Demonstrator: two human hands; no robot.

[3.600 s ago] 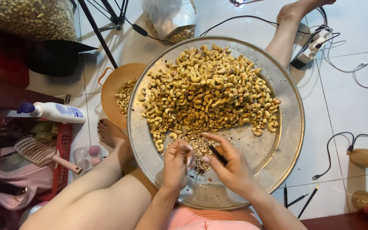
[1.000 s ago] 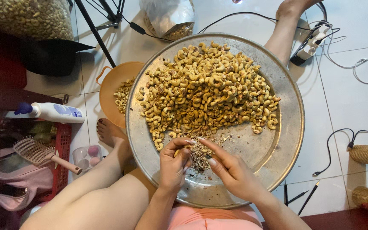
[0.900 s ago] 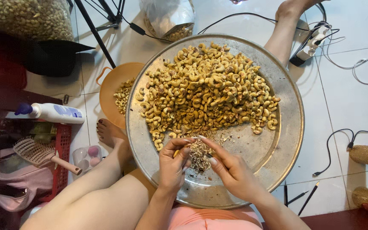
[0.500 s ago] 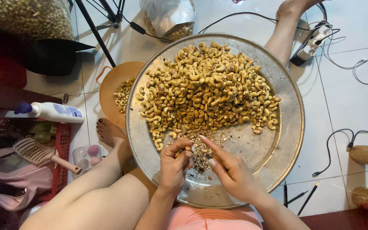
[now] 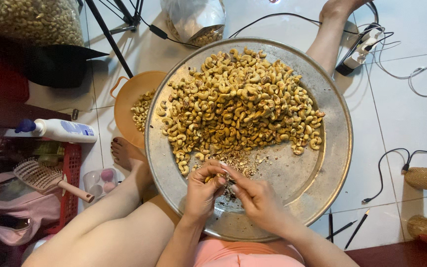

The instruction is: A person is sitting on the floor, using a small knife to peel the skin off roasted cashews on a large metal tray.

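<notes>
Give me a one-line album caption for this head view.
Left hand and right hand pinch one cashew over a round metal tray.

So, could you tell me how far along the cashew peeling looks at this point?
Done: a small batch of cashews lies in the orange bowl, and skin flakes litter the metal tray. In hand: the left hand and right hand pinch one cashew together over the flakes. Left: the large cashew pile fills the tray's far half, so most appears still to do.
</notes>
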